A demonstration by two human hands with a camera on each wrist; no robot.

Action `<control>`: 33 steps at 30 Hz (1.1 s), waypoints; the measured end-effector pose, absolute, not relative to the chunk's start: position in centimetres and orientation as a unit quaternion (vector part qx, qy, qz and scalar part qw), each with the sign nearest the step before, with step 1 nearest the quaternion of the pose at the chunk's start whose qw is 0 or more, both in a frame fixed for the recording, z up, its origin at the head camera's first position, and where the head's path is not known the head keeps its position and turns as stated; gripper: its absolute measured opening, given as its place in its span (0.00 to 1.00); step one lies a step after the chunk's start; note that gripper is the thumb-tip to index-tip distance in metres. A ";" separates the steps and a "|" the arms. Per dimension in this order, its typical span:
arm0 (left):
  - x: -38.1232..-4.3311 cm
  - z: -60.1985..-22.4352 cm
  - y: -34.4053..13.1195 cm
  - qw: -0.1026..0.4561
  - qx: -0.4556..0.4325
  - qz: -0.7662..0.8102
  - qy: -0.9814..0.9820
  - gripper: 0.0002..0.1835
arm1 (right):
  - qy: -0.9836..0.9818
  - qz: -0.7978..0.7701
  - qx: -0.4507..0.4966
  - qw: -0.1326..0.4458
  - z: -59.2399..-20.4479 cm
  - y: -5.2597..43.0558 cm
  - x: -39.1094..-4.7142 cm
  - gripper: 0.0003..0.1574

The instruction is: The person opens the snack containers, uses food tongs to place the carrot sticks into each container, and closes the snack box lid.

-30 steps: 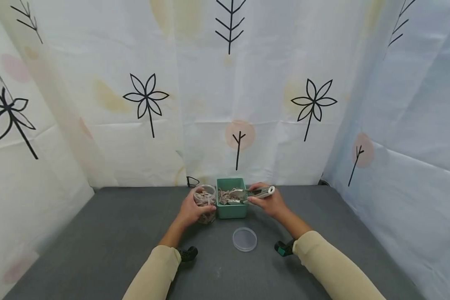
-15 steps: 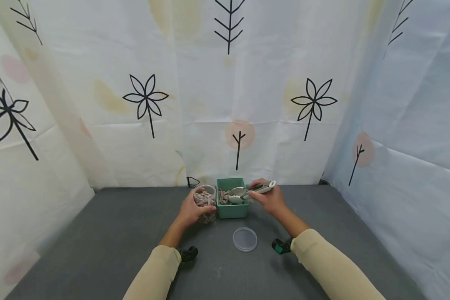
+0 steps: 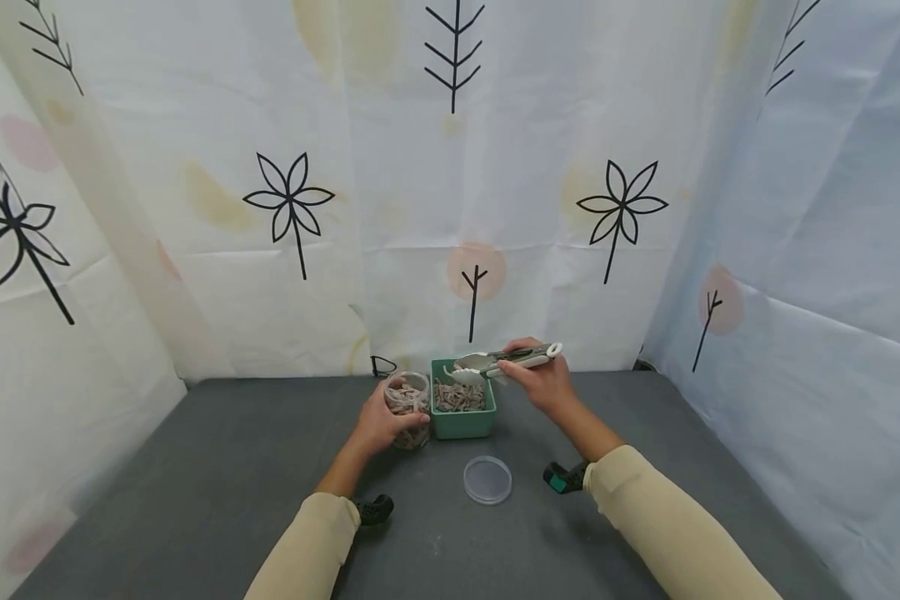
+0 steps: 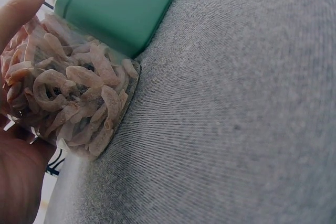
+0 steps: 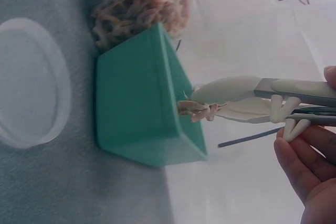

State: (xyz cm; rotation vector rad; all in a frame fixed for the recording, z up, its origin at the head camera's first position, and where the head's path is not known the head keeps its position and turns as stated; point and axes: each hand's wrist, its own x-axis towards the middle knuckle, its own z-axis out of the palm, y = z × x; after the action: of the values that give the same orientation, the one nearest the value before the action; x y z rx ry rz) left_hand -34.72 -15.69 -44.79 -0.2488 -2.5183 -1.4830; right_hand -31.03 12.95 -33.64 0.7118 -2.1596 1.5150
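Observation:
My left hand [image 3: 377, 422] grips a clear jar [image 3: 407, 408] that stands on the table, full of pale brown curled dried pieces [image 4: 86, 82]. Right against it is a green rectangular box [image 3: 461, 427], with a layer of the same pieces in its bottom. With my right hand [image 3: 547, 386] I hold white and grey tongs [image 5: 231, 90] over the box's back part. Their tips pinch a few pieces [image 5: 199, 109], which show at the box rim in the right wrist view.
A round clear lid [image 3: 487, 481] lies on the grey table [image 3: 225, 492], in front of the box. White patterned cloth [image 3: 390, 200] hangs behind and at both sides. Each wrist wears a black strap [image 3: 562, 477].
My right hand has raised the tongs out of the pieces and back to above the box's rear, with a few pieces at the tips. My left hand and the jar stay put.

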 end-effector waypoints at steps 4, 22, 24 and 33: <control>-34.6 -44.8 -15.7 0.105 -0.085 -0.503 -0.854 0.44 | -0.783 0.525 0.254 0.216 -32.5 12.6 -30.7 0.14; -34.8 -45.0 -15.8 0.109 -0.089 -0.509 -0.849 0.44 | -0.703 0.598 0.330 0.198 -30.4 9.6 -30.4 0.14; -34.8 -45.0 -15.8 0.109 -0.088 -0.509 -0.849 0.44 | -0.700 0.601 0.335 0.191 -30.0 9.2 -29.8 0.14; -34.7 -44.9 -15.7 0.108 -0.090 -0.519 -0.843 0.46 | -0.701 0.606 0.338 0.167 -30.4 7.8 -29.3 0.15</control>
State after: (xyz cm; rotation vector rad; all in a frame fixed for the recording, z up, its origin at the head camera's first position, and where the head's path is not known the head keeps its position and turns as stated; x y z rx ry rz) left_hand -34.68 -15.71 -44.87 -0.2638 -2.4804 -1.5268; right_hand -29.27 7.84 -30.40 0.9621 -1.9951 1.7235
